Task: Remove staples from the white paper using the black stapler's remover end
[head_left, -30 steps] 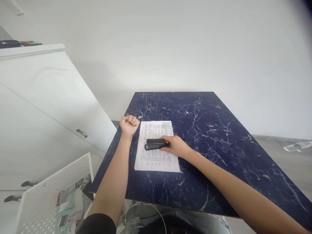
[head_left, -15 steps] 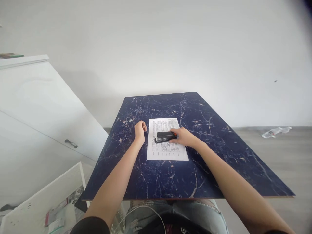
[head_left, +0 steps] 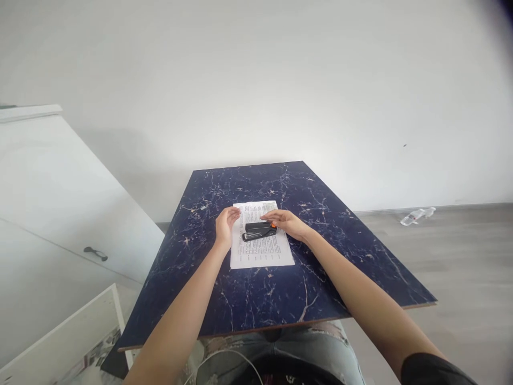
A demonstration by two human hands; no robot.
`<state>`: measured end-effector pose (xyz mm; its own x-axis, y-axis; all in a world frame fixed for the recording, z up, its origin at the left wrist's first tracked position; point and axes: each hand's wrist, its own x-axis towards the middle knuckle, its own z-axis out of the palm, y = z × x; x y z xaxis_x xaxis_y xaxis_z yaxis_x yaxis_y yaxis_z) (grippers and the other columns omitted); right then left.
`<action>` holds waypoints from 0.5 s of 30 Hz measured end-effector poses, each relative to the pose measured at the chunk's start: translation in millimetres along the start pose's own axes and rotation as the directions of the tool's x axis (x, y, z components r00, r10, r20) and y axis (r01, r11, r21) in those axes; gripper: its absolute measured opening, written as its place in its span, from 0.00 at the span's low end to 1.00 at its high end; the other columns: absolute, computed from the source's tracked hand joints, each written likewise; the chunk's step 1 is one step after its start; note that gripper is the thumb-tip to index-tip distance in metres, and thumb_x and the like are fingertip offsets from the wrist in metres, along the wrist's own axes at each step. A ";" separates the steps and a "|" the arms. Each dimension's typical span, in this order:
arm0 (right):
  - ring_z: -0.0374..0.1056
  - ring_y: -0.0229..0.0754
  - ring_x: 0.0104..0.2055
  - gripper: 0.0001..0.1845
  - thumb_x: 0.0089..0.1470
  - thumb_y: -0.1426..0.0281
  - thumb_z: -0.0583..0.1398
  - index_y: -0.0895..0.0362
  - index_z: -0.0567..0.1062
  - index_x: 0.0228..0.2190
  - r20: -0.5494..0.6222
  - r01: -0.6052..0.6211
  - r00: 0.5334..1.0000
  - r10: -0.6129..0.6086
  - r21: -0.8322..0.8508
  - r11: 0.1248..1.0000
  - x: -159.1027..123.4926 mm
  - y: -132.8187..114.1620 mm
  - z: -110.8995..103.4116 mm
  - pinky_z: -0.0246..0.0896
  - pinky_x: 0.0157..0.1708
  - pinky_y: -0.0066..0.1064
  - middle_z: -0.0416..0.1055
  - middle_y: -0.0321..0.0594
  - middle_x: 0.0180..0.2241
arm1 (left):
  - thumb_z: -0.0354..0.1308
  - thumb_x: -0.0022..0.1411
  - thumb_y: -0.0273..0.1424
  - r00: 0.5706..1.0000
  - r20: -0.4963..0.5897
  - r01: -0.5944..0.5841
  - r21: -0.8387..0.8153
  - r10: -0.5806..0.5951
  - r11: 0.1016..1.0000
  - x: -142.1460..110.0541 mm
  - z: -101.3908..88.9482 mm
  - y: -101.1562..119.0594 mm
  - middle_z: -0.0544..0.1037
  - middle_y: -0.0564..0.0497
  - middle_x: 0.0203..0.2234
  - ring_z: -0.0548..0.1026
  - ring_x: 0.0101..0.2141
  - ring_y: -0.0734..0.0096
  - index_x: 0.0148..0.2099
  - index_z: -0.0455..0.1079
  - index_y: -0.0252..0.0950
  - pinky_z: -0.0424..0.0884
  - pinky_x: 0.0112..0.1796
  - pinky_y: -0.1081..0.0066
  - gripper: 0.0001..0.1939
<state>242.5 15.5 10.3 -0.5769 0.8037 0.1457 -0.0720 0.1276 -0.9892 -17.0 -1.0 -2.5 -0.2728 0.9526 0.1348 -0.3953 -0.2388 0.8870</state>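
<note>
A black stapler (head_left: 259, 231) with an orange patch lies on a printed sheet of paper (head_left: 262, 259), its jaw end pointing left. My right hand (head_left: 286, 222) is at the stapler's right end, fingers stretched out loosely over it and not wrapped round it. My left hand (head_left: 226, 227) stands at the paper's left edge, open, with its fingers slightly curved and nothing seen in them. Whether its fingertips touch the paper I cannot tell.
The dark blue marbled table (head_left: 248, 305) stands by a white wall. At left are a white cabinet (head_left: 68, 198) and a white bin (head_left: 80, 331) with packets inside. A clear plastic item (head_left: 417, 216) lies on the floor at right. A small pale piece (head_left: 203, 207) lies on the table.
My left hand has opened from a fist and come to the paper's edge. My right hand has loosened its grip on the stapler, which rests on the paper. The view has shifted right.
</note>
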 end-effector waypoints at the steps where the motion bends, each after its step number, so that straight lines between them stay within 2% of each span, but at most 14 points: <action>1: 0.70 0.50 0.62 0.22 0.52 0.60 0.69 0.55 0.79 0.47 -0.002 -0.006 1.000 0.006 -0.016 1.000 0.0 -0.1 0.5 0.60 0.64 0.48 0.78 0.49 0.55 | 0.59 0.65 0.42 0.999 0.028 0.043 -0.026 -0.042 0.999 0.9 -0.2 0.8 0.83 0.42 0.40 0.81 0.43 0.61 0.38 0.79 0.34 0.73 0.50 0.63 0.16; 4: 0.72 0.49 0.60 0.21 0.50 0.59 0.70 0.54 0.80 0.46 -0.009 -0.027 1.000 0.027 -0.047 0.999 0.7 1.2 -0.5 0.61 0.64 0.49 0.79 0.47 0.53 | 0.57 0.67 0.46 0.993 0.043 0.116 -0.060 -0.114 0.991 5.0 -3.0 1.7 0.83 0.39 0.42 0.81 0.45 0.59 0.39 0.80 0.32 0.72 0.52 0.61 0.21; 8: 0.74 0.49 0.57 0.20 0.50 0.60 0.70 0.54 0.81 0.44 -0.003 -0.007 1.000 0.007 -0.028 1.000 2.2 4.2 -2.6 0.63 0.62 0.49 0.81 0.45 0.50 | 0.57 0.67 0.48 0.992 0.030 0.124 -0.082 -0.122 0.989 7.7 -5.9 0.2 0.83 0.38 0.42 0.82 0.45 0.58 0.39 0.80 0.32 0.72 0.54 0.60 0.22; 13: 0.76 0.48 0.52 0.17 0.54 0.59 0.66 0.55 0.82 0.43 -0.011 -0.079 0.997 0.078 -0.145 0.986 0.8 0.0 -2.9 0.67 0.57 0.47 0.81 0.45 0.47 | 0.57 0.68 0.49 0.989 0.044 0.143 -0.036 -0.142 0.989 9.6 -4.9 -3.1 0.83 0.38 0.41 0.82 0.44 0.58 0.39 0.80 0.32 0.72 0.53 0.59 0.24; 15: 0.77 0.48 0.50 0.18 0.56 0.59 0.65 0.55 0.82 0.44 -0.010 -0.070 0.998 0.070 -0.171 0.983 -0.5 -3.4 -2.7 0.68 0.55 0.47 0.82 0.45 0.46 | 0.57 0.67 0.50 0.988 0.043 0.152 -0.031 -0.150 0.988 10.9 -4.8 -4.3 0.84 0.38 0.41 0.82 0.44 0.58 0.39 0.79 0.33 0.72 0.53 0.59 0.24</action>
<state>245.1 16.3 13.6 -0.5727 0.8162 0.0765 0.1088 0.1682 -0.9797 -22.5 9.4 -7.0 -0.1724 0.9849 0.0189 -0.4589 -0.0972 0.8832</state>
